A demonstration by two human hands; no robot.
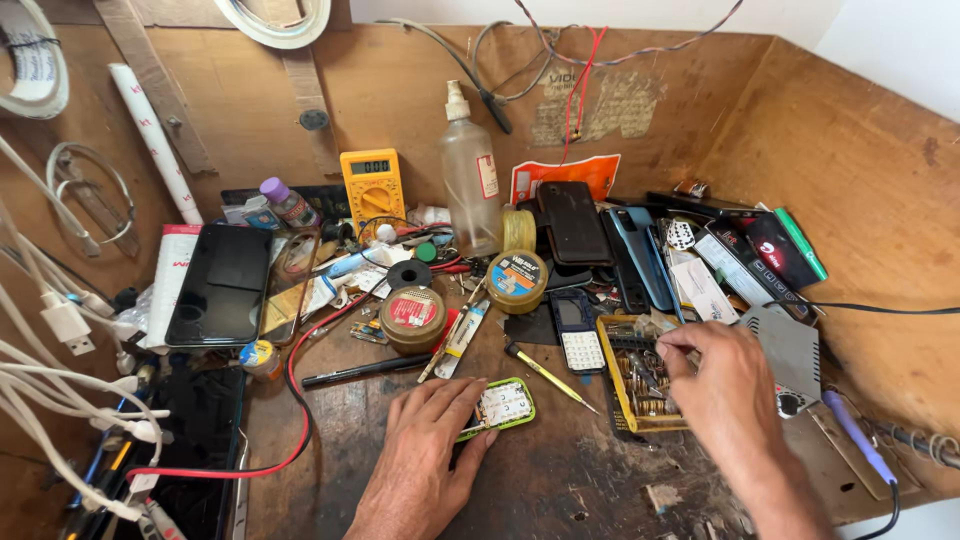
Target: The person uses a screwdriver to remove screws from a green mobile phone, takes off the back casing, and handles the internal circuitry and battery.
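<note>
I'm looking down at a worn, scratched wooden workbench (560, 480) boxed in by brown board walls and crowded with repair clutter. At the far left of the frame, white charger cables (60, 370) hang over the edge, and beside them a black smartphone (220, 285) lies face up. Just left of centre, a yellow digital multimeter (372, 185) leans on the back wall, with a clear plastic spray bottle (470, 185) to its right. In the lower centre my left hand (425, 455) rests palm-down, fingers spread, pinning a small green-edged keypad phone (500, 407) flat on the bench. A yellow-handled screwdriver (548, 376) lies just beside it. Toward the right, my right hand (720, 385) reaches into a yellow-rimmed parts tray (625, 385), fingertips pinched together; I think on a small part, but it's too small to tell.
</note>
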